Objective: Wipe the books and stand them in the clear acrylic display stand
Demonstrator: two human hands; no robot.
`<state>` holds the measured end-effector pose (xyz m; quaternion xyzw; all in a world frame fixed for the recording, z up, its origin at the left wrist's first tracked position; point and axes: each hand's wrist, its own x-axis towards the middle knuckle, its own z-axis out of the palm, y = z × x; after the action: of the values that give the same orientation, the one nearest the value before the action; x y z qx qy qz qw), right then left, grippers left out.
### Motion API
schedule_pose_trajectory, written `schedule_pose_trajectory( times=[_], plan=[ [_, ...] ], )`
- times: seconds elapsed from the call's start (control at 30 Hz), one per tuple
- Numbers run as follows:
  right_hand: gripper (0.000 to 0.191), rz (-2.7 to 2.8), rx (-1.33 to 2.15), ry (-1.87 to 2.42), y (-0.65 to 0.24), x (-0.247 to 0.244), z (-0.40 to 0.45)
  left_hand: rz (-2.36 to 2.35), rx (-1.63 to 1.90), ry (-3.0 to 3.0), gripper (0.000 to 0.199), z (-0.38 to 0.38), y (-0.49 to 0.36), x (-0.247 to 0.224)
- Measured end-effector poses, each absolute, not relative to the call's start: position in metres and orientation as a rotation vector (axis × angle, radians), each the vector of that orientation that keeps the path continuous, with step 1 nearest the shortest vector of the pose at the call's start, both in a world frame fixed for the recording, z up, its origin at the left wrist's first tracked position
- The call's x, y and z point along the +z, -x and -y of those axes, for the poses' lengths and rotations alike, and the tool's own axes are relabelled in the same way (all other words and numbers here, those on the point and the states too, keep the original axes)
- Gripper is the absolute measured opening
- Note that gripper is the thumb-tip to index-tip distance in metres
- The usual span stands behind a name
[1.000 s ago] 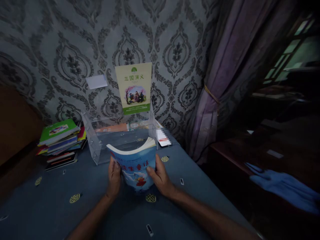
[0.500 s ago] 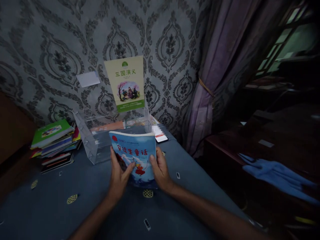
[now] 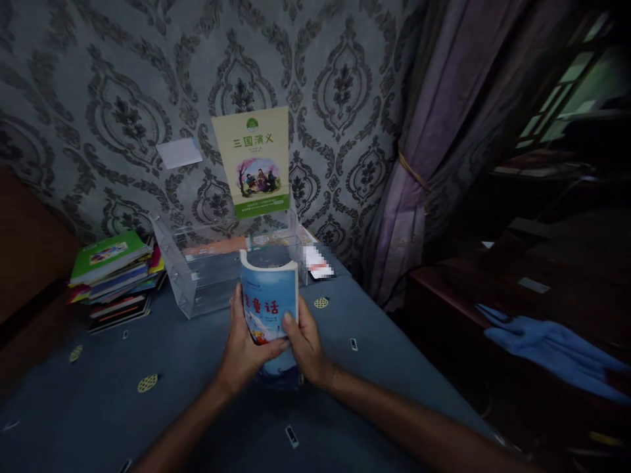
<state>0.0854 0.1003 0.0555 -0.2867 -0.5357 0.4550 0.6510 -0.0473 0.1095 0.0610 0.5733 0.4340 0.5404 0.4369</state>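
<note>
A blue paperback book (image 3: 271,289) with red title characters is held upright above the table and bent into a strong curve, its cover bulging toward me. My left hand (image 3: 246,345) wraps its left side, thumb across the lower cover. On the right edge my right hand (image 3: 308,338) grips it, thumb on the front. Just behind the book stands a clear acrylic rack (image 3: 192,279). At the rack's back, a cream and green book (image 3: 259,164) stands upright, cover facing me.
Left of the rack lies a stack of books (image 3: 116,269), a green one on top. A phone (image 3: 318,263) lies right of the rack. The blue tablecloth (image 3: 197,407) ends at a slanting right edge; beyond it are a blue glove (image 3: 552,348) and a tied purple curtain (image 3: 414,197).
The blue book went from nearly flat to sharply curved as my hands came closer together. My left hand moved right. The whole view shifted slightly.
</note>
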Motion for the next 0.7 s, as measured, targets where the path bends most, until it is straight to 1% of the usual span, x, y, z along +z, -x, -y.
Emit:
schedule_pose_trajectory(
  times=[0.07, 0.17, 0.27, 0.33, 0.57, 0.63, 0.7],
  plan=[
    [0.048, 1.153, 1.082, 0.625, -0.081, 0.059, -0.103, -1.003, 1.320, -1.376, 0.111, -0.109, 0.046, 0.067],
    [0.044, 1.060, 1.129, 0.622, -0.073, 0.065, -0.106, -0.893, 1.273, -1.292, 0.088, -0.108, 0.047, 0.076],
    [0.038, 0.985, 1.175, 0.618, -0.069, 0.071, -0.108, -0.864, 1.256, -1.220, 0.075, -0.110, 0.050, 0.081],
    [0.038, 0.963, 1.228, 0.600, -0.068, 0.075, -0.109, -0.858, 1.249, -1.185, 0.074, -0.111, 0.053, 0.082],
    [0.048, 0.956, 1.347, 0.658, -0.077, 0.081, -0.115, -0.799, 1.169, -1.138, 0.077, -0.112, 0.057, 0.080],
    [0.049, 0.984, 1.331, 0.696, -0.080, 0.082, -0.115, -0.800, 1.177, -1.136, 0.079, -0.112, 0.056, 0.078],
    [0.050, 1.031, 1.236, 0.743, -0.083, 0.083, -0.111, -0.823, 1.237, -1.137, 0.082, -0.113, 0.053, 0.076]
  ],
)
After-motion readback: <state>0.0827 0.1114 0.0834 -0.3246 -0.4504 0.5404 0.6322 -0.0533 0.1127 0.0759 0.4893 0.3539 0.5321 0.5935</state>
